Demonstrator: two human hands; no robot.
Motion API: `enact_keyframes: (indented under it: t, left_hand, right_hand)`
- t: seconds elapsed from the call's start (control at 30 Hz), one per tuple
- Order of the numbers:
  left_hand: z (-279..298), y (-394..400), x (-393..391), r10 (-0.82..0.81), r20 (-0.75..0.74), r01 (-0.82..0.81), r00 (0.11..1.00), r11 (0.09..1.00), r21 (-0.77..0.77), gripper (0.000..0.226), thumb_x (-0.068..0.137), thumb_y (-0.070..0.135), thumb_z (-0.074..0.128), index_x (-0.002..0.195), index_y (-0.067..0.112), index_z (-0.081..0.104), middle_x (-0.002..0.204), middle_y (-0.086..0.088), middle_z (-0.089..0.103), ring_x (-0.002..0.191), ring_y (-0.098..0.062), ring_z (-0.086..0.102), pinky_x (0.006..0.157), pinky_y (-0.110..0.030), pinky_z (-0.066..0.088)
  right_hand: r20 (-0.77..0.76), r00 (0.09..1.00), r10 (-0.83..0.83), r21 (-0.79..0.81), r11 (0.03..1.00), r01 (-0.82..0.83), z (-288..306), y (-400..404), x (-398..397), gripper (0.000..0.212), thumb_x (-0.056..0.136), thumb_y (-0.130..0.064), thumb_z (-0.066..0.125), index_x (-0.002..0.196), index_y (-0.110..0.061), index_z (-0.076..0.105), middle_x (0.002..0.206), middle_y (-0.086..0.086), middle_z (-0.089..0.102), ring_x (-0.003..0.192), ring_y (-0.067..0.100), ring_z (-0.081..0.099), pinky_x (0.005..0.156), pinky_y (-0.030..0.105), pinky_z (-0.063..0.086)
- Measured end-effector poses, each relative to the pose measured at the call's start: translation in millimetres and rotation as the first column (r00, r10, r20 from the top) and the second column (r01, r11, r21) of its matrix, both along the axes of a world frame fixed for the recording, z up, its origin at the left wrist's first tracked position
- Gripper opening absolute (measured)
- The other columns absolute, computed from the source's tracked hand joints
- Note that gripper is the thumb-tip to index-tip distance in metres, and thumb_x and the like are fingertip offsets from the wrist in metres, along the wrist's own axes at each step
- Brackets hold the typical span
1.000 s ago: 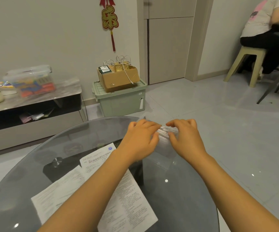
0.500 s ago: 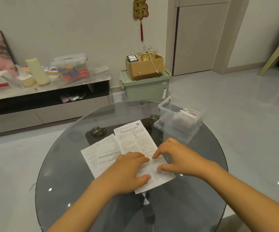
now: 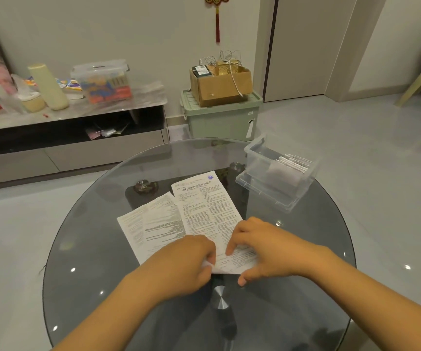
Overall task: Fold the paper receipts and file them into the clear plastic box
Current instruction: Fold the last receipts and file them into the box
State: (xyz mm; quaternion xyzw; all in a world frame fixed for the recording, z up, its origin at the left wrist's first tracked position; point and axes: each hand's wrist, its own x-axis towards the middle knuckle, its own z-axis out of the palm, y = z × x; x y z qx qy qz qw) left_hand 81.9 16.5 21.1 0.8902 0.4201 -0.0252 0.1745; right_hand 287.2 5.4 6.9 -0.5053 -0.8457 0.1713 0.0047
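Now, surface: round smoked-glass table (image 3: pixel 90 249) over grey floor tiles.
Room: I see a low TV shelf (image 3: pixel 72 127), green bin (image 3: pixel 222 120) carrying a cardboard box (image 3: pixel 219 84).
Count: two printed sheets (image 3: pixel 204 206), overlapping; one clear plastic box (image 3: pixel 280 173) at the table's far right, folded receipts (image 3: pixel 295 160) inside.
Hands: left hand (image 3: pixel 181 267) pinches the upper sheet's near corner; right hand (image 3: pixel 272 247) presses fingertips on it, thumb spread.
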Motion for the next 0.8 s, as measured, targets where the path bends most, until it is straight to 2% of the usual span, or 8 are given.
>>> enact_keyframes:
  t: [0.13,0.23,0.33,0.47,0.57,0.63,0.7,0.8]
  left_hand:
    - [5.7,10.4,-9.0,0.158,0.193,-0.143,0.968,0.986,-0.089,0.003,0.088,0.026,0.051,0.087,0.026,0.054,0.09,0.008,0.06,0.081,-0.01,0.055,0.071,-0.027,0.047]
    - [10.7,18.5,-16.2,0.334,0.396,-0.256,0.855,0.937,-0.237,0.009,0.085,0.022,0.054,0.076,0.025,0.055,0.077,0.007,0.061,0.072,-0.009,0.055,0.068,-0.025,0.045]
    - [14.8,25.3,-22.3,0.446,0.52,-0.19,0.729,0.86,-0.473,0.032,0.074,0.038,0.057,0.089,0.01,0.062,0.087,0.007,0.068,0.085,-0.01,0.063,0.087,-0.034,0.048]
    - [8.9,27.0,-23.7,0.454,0.439,-0.17,0.775,0.819,-0.548,0.037,0.077,0.041,0.07,0.111,0.027,0.063,0.107,0.016,0.069,0.099,-0.004,0.065,0.093,-0.032,0.05]
    - [-0.4,30.5,-21.8,0.471,0.412,-0.257,0.78,0.841,-0.475,0.025,0.083,0.026,0.071,0.105,0.032,0.062,0.105,0.019,0.069,0.095,0.0,0.065,0.089,-0.028,0.052]
    - [-5.0,33.1,-21.0,0.552,0.432,-0.304,0.713,0.799,-0.519,0.021,0.085,0.023,0.068,0.104,0.03,0.063,0.102,0.015,0.071,0.091,-0.003,0.067,0.084,-0.028,0.055]
    - [-10.3,35.2,-20.1,0.623,0.432,-0.353,0.652,0.754,-0.553,0.02,0.086,0.023,0.066,0.105,0.028,0.061,0.104,0.011,0.071,0.09,-0.007,0.068,0.084,-0.033,0.056]
    - [-18.4,37.7,-16.7,0.677,0.38,-0.489,0.63,0.726,-0.483,0.027,0.085,0.026,0.067,0.107,0.023,0.051,0.104,0.007,0.067,0.088,-0.012,0.066,0.079,-0.035,0.056]
  right_hand:
    - [-0.06,0.998,-0.032,-0.033,0.999,0.03,3.1,2.8,-0.6,0.041,0.08,-0.048,0.064,0.115,-0.028,0.058,0.12,-0.009,0.05,0.11,0.009,0.041,0.093,0.027,0.042]
    - [-0.2,0.97,-0.136,-0.065,0.99,0.126,9.7,6.8,-0.4,0.027,0.084,-0.037,0.06,0.099,-0.015,0.064,0.101,0.0,0.064,0.09,0.016,0.059,0.08,0.038,0.05]
    - [-0.345,0.914,-0.215,-0.16,0.973,0.169,19.3,8.0,-0.1,0.025,0.086,-0.033,0.062,0.1,-0.014,0.067,0.099,0.0,0.069,0.085,0.016,0.065,0.075,0.037,0.053]
    - [-0.485,0.811,-0.326,-0.283,0.936,0.207,25.8,10.7,2.6,0.019,0.084,-0.03,0.067,0.098,-0.017,0.069,0.098,-0.005,0.071,0.088,0.01,0.067,0.075,0.031,0.057]
    - [-0.63,0.589,-0.505,-0.423,0.86,0.285,23.1,12.9,1.3,0.018,0.084,-0.025,0.067,0.097,-0.013,0.067,0.093,-0.001,0.072,0.085,0.013,0.07,0.074,0.033,0.058]
    - [-0.704,0.352,-0.617,-0.525,0.786,0.327,19.5,14.8,-3.2,0.023,0.087,-0.02,0.064,0.106,-0.007,0.062,0.091,0.004,0.073,0.08,0.017,0.07,0.067,0.032,0.058]
    - [-0.714,0.221,-0.664,-0.574,0.736,0.359,13.5,16.2,-8.1,0.032,0.088,-0.017,0.063,0.117,-0.008,0.054,0.089,0.005,0.073,0.076,0.015,0.07,0.063,0.025,0.056]
    - [-0.64,0.368,-0.674,-0.488,0.727,0.483,1.6,18.7,-11.3,0.058,0.083,-0.018,0.069,0.131,-0.019,0.037,0.094,0.001,0.068,0.084,0.015,0.068,0.073,0.026,0.055]
